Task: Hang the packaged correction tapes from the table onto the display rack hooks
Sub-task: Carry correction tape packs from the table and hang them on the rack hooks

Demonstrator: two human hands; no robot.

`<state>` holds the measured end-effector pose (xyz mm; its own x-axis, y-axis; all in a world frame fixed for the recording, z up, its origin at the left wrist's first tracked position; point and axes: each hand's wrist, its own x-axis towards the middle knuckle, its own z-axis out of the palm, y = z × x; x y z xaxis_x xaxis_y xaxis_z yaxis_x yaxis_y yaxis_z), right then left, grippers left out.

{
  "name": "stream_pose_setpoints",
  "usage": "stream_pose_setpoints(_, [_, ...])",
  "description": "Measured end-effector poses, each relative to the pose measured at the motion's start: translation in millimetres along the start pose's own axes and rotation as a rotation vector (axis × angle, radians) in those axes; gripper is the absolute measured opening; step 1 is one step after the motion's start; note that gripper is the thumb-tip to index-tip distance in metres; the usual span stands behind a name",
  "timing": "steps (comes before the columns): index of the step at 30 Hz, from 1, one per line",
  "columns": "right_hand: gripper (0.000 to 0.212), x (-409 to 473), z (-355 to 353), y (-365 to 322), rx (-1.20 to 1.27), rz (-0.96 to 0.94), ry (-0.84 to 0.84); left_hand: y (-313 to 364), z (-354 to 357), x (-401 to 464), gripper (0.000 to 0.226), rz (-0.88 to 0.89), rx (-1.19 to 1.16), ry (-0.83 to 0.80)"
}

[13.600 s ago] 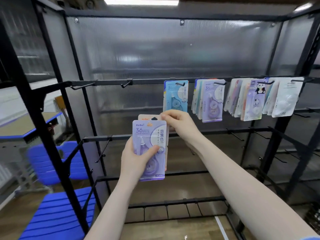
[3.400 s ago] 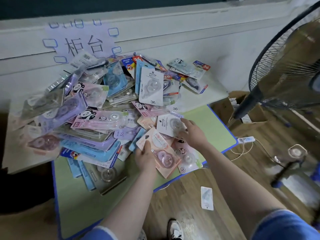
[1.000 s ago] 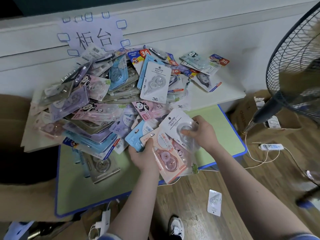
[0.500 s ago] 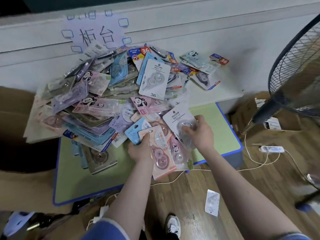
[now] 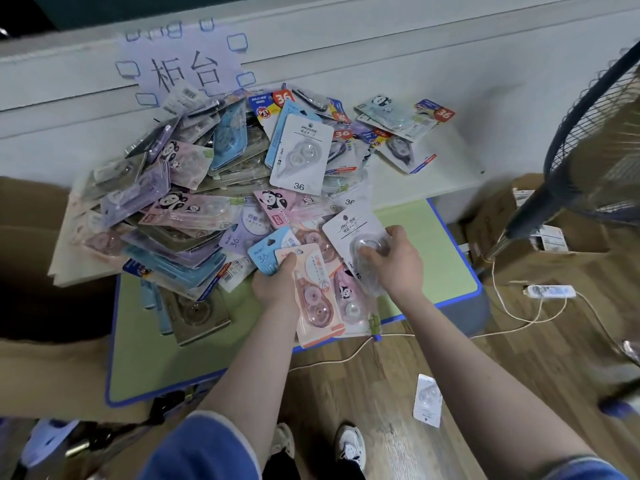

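Green table (image 5: pixel 408 216) edge, left hand (image 5: pixel 275 284) gripping pink pack (image 5: pixel 317 299), right hand (image 5: pixel 394 261) gripping white pack (image 5: pixel 349 230)

White wall (image 5: pixel 398 46), wooden floor (image 5: pixel 485 368), standing fan (image 5: pixel 595 133).

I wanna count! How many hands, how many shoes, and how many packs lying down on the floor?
Hands: 2, left hand gripping a peach pack, right hand gripping a white pack
Shoes: 2
Packs on the floor: 1
Total: 5
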<state>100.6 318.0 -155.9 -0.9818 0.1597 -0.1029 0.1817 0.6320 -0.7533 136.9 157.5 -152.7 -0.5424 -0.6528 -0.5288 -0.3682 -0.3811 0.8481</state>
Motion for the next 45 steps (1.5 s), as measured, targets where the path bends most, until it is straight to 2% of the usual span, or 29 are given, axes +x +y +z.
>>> stream_pose_setpoints(4, [0.038, -6.4, -7.3, -4.8, 0.004, 0.001, 0.050, -5.0, -15.8, -1.6, 0.015, 0.165, 0.103, 0.025])
stream_pose_setpoints(6, [0.038, -11.3, -12.9, -8.8, 0.011, -0.018, 0.082, -1.8, -26.5, -4.8, 0.029, 0.238, 0.123, 0.037])
stream_pose_setpoints(8, [0.036, -18.4, -18.1, -13.0, 0.019, -0.035, 0.118, 3.4, -38.1, -8.3, 0.033, 0.333, 0.176, 0.066])
stream_pose_setpoints(14, [0.031, -61.4, -23.4, -21.9, 0.066, -0.015, 0.251, 20.2, -71.2, -17.1, 0.029, 0.479, 0.135, 0.015])
stream_pose_setpoints(18, [0.034, -115.9, -35.0, -21.2, 0.086, 0.054, 0.374, 22.7, -90.9, -37.0, 0.020, 0.521, 0.065, -0.156])
stream_pose_setpoints(22, [0.030, -183.1, -63.0, -6.5, 0.146, 0.152, 0.522, 18.1, -100.0, -73.5, 0.020, 0.537, 0.050, -0.316])
stream_pose_setpoints(27, [0.031, -264.1, -124.4, 31.9, 0.210, 0.291, 0.761, 1.4, -87.3, -163.0, 0.037, 0.499, 0.020, -0.600])
stream_pose_setpoints(30, [0.035, -313.5, -171.0, 62.6, 0.207, 0.333, 0.910, -18.0, -74.1, -226.1, 0.027, 0.539, 0.097, -0.739])
stream_pose_setpoints(34, [0.033, -393.8, -239.7, 109.8, 0.225, 0.397, 1.087, -60.5, -56.1, -324.3, 0.034, 0.517, 0.184, -0.949])
stream_pose_setpoints(41, [0.025, -591.8, -372.2, 216.9, 0.244, 0.569, 1.446, -177.5, -52.3, -561.9, 0.020, 0.459, 0.150, -1.393])
stream_pose_setpoints(45, [0.025, -704.2, -435.9, 261.7, 0.167, 0.646, 1.586, -241.2, -71.7, -684.2, 0.021, 0.416, 0.137, -1.542])
